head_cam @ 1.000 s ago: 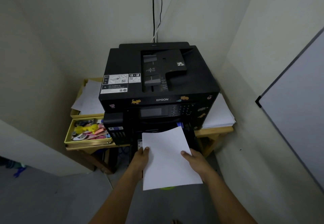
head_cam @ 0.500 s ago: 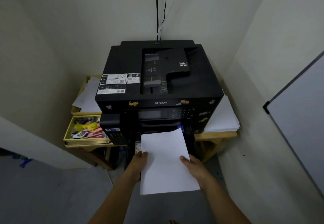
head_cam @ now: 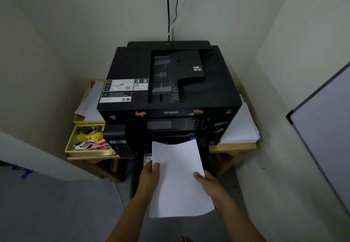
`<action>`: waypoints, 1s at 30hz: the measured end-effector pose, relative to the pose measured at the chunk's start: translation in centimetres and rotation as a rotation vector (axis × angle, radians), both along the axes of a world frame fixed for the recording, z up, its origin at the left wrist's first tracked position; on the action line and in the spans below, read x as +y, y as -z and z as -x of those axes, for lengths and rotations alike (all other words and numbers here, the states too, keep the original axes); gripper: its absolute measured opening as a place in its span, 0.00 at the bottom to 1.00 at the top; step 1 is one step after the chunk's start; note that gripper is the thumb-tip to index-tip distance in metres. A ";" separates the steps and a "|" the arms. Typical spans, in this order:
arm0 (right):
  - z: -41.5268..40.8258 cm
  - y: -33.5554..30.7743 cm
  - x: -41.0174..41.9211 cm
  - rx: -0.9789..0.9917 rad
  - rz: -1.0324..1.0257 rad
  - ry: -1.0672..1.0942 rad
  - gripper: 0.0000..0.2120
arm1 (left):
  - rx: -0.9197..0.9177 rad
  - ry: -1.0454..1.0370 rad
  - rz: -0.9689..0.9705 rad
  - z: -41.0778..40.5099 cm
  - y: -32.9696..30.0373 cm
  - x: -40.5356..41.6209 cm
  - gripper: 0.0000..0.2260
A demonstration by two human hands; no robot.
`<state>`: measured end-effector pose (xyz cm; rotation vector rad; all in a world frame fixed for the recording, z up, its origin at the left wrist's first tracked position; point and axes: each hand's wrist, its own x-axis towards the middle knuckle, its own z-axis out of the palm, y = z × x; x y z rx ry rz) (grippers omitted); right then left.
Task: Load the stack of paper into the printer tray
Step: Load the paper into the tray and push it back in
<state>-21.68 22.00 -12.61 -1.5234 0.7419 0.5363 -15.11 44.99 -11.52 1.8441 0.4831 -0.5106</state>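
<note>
A person stands in front of a black printer (head_cam: 170, 82) that sits on a wooden bench (head_cam: 234, 147) in the corner of a room. Both hands hold the stack of paper (head_cam: 180, 177), one on each long side. The left hand (head_cam: 150, 175) grips the left edge, with its thumb lying on top of the sheets. The right hand (head_cam: 208, 185) grips the right edge in the same way, thumb on top and the other fingers hidden under the paper. The two hands are apart, with the white stack between them.

The stack is tilted, its far edge higher and very near the dark opening at the lower front of the printer. This far edge bends a little downward in the middle. Under the paper, the black printer tray (head_cam: 205, 152) is pulled out toward the person; most of it is covered by the stack, so I cannot tell if the paper touches it.

Left of the printer there is a yellow box (head_cam: 72, 147) with small colourful things inside, and behind it some loose sheets (head_cam: 91, 101). Right of the printer, a pile of white paper (head_cam: 242, 128) lies on the bench. Two dark cables (head_cam: 168, 8) go up the wall behind the printer
</note>
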 end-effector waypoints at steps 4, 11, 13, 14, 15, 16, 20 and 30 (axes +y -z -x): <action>0.0 0.1 0.0 -0.008 -0.008 0.004 0.20 | -0.002 -0.028 0.031 0.3 -0.7 0.2 0.11; -0.2 0.5 0.6 -0.009 -0.040 0.024 0.23 | -0.010 -0.073 0.067 0.4 -0.7 1.1 0.12; -0.2 1.4 0.6 0.007 -0.044 0.031 0.27 | -0.011 -0.072 0.078 0.2 -0.8 1.4 0.12; -0.2 1.8 0.7 0.018 -0.048 0.039 0.28 | -0.005 -0.063 0.073 0.1 -0.7 1.5 0.12; -0.3 2.3 0.6 0.021 -0.052 0.046 0.28 | 0.008 -0.053 0.068 -0.1 -0.7 1.5 0.12; -0.5 2.7 0.5 0.029 -0.043 0.049 0.28 | 0.024 -0.042 0.069 -0.2 -0.6 1.5 0.12; -1.9 3.2 0.1 0.029 0.005 0.035 0.27 | 0.078 0.002 0.060 -1.2 0.2 1.5 0.13; -4.8 1.6 0.5 0.082 -0.035 0.074 0.18 | 0.119 0.018 -0.008 -3.9 1.5 0.9 0.23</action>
